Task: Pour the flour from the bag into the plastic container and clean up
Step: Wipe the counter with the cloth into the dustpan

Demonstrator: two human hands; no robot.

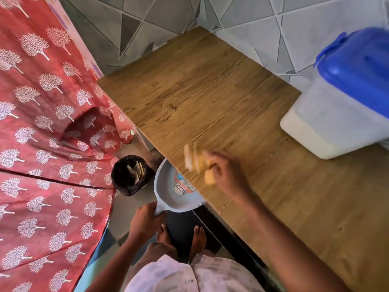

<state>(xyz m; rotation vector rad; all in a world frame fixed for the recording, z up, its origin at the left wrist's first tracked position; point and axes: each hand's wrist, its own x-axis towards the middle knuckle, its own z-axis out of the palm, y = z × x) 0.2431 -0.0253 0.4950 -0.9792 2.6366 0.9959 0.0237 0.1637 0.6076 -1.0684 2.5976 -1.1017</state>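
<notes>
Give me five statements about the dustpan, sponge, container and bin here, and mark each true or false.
1. The left hand holds the grey dustpan by its handle. True.
2. The dustpan lies flat on top of the wooden table. False: it is held below the table's edge.
3. The plastic container has its blue lid on. True.
4. The right hand is empty. False: it grips a blurred yellow sponge.
5. The black bin stands on the table. False: it stands on the floor.

Wood-grain worktop (210,98); blue-lidded plastic container (336,114) with flour stands at its far right edge; black bin (130,175) on floor (126,209).
</notes>
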